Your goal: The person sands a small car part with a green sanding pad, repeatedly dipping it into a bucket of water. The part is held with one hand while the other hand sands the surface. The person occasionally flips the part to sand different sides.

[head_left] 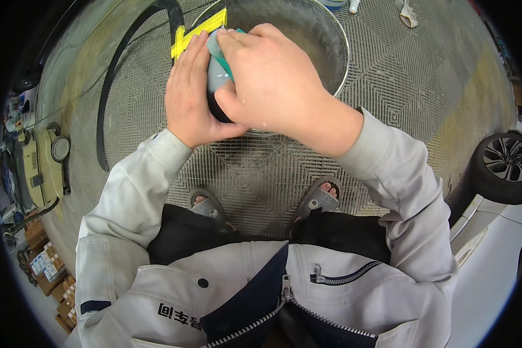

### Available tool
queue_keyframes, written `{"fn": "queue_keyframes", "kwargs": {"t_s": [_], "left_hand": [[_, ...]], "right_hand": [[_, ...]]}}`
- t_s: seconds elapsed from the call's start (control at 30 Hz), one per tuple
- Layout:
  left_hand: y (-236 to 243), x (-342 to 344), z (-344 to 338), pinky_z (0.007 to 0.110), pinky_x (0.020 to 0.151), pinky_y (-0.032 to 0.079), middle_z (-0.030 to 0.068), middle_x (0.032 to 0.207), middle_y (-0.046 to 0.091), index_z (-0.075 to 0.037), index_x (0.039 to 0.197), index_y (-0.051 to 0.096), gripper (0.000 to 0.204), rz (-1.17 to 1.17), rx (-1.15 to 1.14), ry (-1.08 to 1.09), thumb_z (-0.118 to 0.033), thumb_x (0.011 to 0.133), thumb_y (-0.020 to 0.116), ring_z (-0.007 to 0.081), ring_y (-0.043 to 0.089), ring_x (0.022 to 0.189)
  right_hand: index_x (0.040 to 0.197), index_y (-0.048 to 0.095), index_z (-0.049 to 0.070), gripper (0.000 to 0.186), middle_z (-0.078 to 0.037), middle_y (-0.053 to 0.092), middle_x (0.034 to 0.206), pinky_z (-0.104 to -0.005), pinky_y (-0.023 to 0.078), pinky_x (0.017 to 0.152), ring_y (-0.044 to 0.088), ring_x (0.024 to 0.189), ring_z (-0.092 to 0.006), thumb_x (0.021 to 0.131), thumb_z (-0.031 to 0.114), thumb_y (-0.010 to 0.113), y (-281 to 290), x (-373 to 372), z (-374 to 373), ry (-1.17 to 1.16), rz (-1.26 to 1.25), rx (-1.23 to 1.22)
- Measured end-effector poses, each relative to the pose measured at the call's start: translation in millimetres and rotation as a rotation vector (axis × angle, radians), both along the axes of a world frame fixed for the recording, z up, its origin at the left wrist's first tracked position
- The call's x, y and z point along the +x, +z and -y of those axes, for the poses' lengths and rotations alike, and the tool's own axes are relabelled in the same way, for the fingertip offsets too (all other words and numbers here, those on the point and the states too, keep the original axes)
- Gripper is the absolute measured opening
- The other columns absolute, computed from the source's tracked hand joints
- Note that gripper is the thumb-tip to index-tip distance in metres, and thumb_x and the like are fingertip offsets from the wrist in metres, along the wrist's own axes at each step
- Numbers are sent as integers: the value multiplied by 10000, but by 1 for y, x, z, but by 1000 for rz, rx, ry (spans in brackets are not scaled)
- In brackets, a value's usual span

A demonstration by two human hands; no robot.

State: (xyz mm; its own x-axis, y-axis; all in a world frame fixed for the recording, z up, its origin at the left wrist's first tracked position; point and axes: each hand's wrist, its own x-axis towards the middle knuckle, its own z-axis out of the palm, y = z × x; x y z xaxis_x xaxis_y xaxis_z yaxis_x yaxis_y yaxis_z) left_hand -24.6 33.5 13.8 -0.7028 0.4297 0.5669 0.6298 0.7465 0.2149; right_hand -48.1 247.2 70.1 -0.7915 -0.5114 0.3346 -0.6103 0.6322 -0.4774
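Note:
Over a large round tub, my left hand wraps around a black part with a smooth grey patch. Yellow tape borders the patch at its far end. My right hand lies on the part from the other side, its fingers bent and pressing a thin green sheet against the grey surface. Much of the sheet is hidden under those fingers. A long curved black strip arches to the left and seems to join the taped part; the joint is partly covered.
Ribbed mats cover the floor, with my sandalled feet in front of the tub. At right are a car wheel and a white panel. A yellowish wheeled machine and cardboard boxes stand at left. A crumpled glove-like item lies far right.

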Motion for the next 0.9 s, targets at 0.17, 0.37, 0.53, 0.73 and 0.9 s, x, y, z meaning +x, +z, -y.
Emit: {"fn": "queue_keyframes", "kwargs": {"t_s": [0.17, 0.37, 0.53, 0.73, 0.9], "left_hand": [[1, 3, -1, 598, 1284, 459, 305, 1725, 538, 55, 1686, 490, 1327, -11, -12, 20, -586, 647, 1011, 503, 555, 1580], [0, 2, 0, 587, 1296, 453, 283, 1737, 538, 44, 1697, 486, 1378, -9, 6, 9, -604, 607, 1026, 477, 553, 1591], [3, 2, 0, 579, 1290, 461, 278, 1731, 545, 40, 1701, 488, 1385, 16, -7, 5, -617, 609, 1029, 473, 555, 1590], [7, 1, -2, 581, 1279, 469, 280, 1727, 546, 35, 1697, 508, 1403, 1, -13, -22, -692, 613, 1022, 477, 549, 1590], [9, -2, -1, 589, 1253, 488, 330, 1745, 507, -41, 1703, 554, 1328, -61, -73, -52, -748, 666, 990, 525, 583, 1538]], "right_hand": [[1454, 674, -161, 747, -281, 769, 1389, -447, 633, 1066, 710, 1243, -431, 778, 135, 786, -10, 45, -22, 63, -80, 5], [1450, 687, -164, 778, -310, 737, 1441, -469, 650, 1041, 690, 1293, -443, 733, 112, 811, -9, 73, -44, 119, -113, 31], [1399, 726, -167, 759, -322, 741, 1421, -471, 664, 998, 703, 1277, -429, 694, 101, 802, -16, 87, -56, 151, -152, 101], [1379, 745, -153, 725, -287, 775, 1387, -438, 660, 1008, 729, 1225, -415, 696, 86, 794, -3, 93, -71, 194, -86, 188], [1433, 752, -66, 722, -214, 803, 1389, -453, 641, 1052, 734, 1212, -406, 719, 47, 761, 34, 77, -107, 225, 124, 150]]}}
